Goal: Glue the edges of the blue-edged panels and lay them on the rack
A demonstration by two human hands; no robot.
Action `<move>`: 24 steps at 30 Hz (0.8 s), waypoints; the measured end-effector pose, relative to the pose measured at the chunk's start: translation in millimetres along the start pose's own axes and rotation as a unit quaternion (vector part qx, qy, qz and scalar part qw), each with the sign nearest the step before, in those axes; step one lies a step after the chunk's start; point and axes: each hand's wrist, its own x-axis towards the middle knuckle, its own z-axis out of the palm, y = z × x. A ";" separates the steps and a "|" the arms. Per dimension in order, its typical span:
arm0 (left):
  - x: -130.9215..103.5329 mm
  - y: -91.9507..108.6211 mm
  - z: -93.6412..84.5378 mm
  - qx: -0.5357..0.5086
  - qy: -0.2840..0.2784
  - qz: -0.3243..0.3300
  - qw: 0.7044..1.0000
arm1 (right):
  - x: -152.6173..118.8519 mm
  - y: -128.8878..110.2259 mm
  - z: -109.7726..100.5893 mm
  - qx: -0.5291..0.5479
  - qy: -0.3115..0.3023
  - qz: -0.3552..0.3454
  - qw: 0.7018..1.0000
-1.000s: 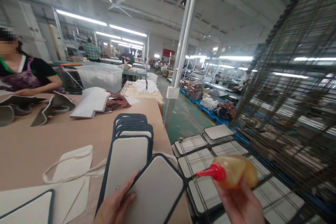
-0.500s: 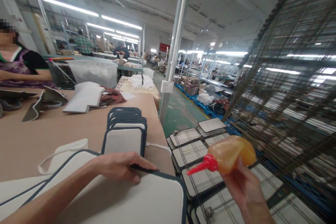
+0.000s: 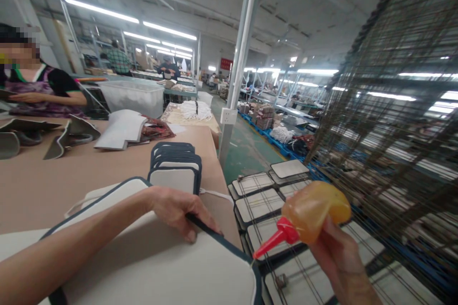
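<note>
My left hand point(image 3: 184, 212) pinches the dark-blue-edged far rim of a large white panel point(image 3: 171, 267), thumb on the white face and fingers over the edge. The panel tilts up off the brown table. In my right hand point(image 3: 338, 248) is a soft squeeze bottle point(image 3: 315, 209) of amber liquid, gripped from below. Its red nozzle point(image 3: 274, 242) points down and left, with the tip at the panel's right dark edge; whether it touches I cannot tell. Beyond the left hand stands a row of smaller white panels point(image 3: 173, 180) with the same dark borders.
Metal wire racks point(image 3: 289, 238) holding white panels lie right of the table point(image 3: 125, 164). A tall wire rack point(image 3: 386, 81) leans at far right. A metal post point(image 3: 234, 81) rises beyond the table corner. A co-worker point(image 3: 43, 81) sits at far left, near curved grey pieces point(image 3: 59, 140).
The panel has been raised and tilted by my left hand. The bottle has tipped further down, bringing its nozzle to the panel's right edge. The co-worker's hands now hold a dark piece.
</note>
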 end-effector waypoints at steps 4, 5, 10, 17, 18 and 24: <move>-1.2 4.3 1.4 0.005 -0.013 -0.004 1.000 | 3.4 2.4 -11.7 -0.007 -0.054 0.004 0.999; -1.4 5.2 1.6 0.006 -0.019 -0.001 1.000 | 4.0 2.4 -12.4 -0.010 -0.058 0.004 0.998; -1.2 9.5 2.5 0.001 -0.044 0.012 0.999 | 6.1 -1.6 -8.0 -0.030 -0.087 0.002 0.996; -1.6 18.8 4.9 -0.013 -0.043 0.027 0.999 | 3.7 -8.6 7.2 -0.044 -0.131 0.022 0.990; -1.9 19.2 5.2 -0.013 -0.042 0.030 0.999 | 2.3 -9.5 9.1 -0.041 -0.135 0.027 0.990; -2.6 10.2 3.9 0.014 -0.067 0.028 0.997 | 2.1 -9.3 -4.8 -0.040 -0.174 0.021 0.984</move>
